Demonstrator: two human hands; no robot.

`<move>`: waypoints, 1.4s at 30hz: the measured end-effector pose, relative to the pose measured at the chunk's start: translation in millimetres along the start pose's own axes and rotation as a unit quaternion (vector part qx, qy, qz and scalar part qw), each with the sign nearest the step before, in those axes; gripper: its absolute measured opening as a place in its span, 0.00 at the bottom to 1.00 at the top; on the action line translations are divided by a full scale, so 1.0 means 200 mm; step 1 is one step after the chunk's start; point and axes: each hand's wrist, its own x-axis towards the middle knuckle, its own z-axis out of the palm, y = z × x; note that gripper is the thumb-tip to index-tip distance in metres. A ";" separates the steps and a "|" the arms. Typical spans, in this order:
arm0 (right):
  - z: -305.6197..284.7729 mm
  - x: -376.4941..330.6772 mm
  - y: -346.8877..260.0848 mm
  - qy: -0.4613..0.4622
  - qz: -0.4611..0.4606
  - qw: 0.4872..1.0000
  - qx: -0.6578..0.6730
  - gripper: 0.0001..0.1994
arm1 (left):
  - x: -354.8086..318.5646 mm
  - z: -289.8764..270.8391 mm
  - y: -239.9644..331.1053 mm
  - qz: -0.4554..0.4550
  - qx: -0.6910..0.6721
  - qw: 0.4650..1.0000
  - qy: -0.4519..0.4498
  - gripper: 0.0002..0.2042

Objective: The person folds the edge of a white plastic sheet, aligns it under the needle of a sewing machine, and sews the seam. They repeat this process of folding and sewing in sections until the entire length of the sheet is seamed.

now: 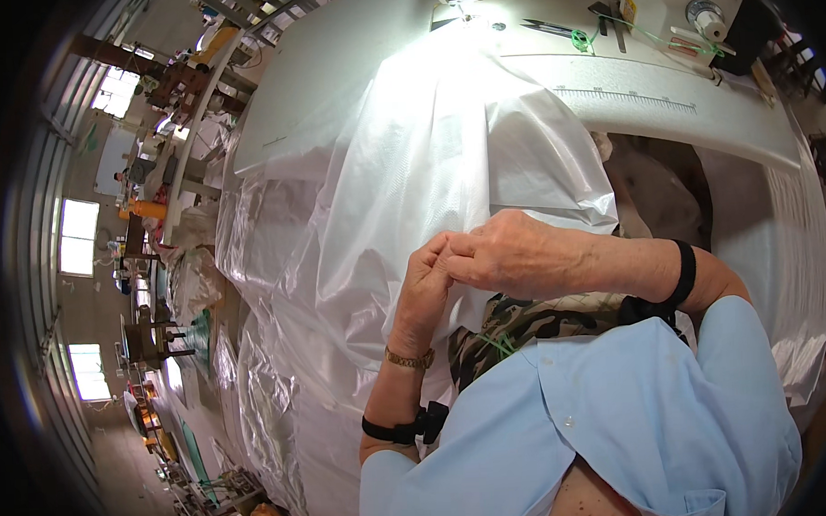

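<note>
A large white woven plastic sheet [401, 181] hangs from the sewing machine table toward my lap, creased and shiny. Both my hands meet at its near edge, fingertips together. My left hand [425, 280] is closed, pinching the sheet's edge. Beside and partly over it, my right hand [508, 253] is closed too, its fingers pressed on the same edge. The sheet's far end runs up under the bright lamp at the sewing machine's needle area [465, 10].
The sewing machine head [687, 16] stands at the far right. Tweezers [550, 28] and a green thread bobbin [580, 40] lie on the machine table [643, 82], which has a ruler scale. More white sheeting [763, 246] hangs at right. Other work tables line the left.
</note>
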 end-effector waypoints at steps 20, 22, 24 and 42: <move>0.03 -0.61 0.30 0.259 0.515 0.810 0.108 0.10 | 0.05 0.11 0.20 0.089 -0.017 0.992 0.090 0.08; -0.03 -0.58 0.21 0.292 0.410 0.853 0.139 0.11 | 0.04 0.13 0.23 0.103 0.042 0.990 0.087 0.08; -0.11 -0.54 0.10 0.185 0.303 0.902 0.247 0.12 | 0.03 0.16 0.26 0.116 0.085 0.986 0.081 0.08; 0.00 -0.31 -0.08 0.192 0.333 0.833 0.398 0.17 | 0.07 0.35 0.22 0.274 0.427 0.861 0.038 0.05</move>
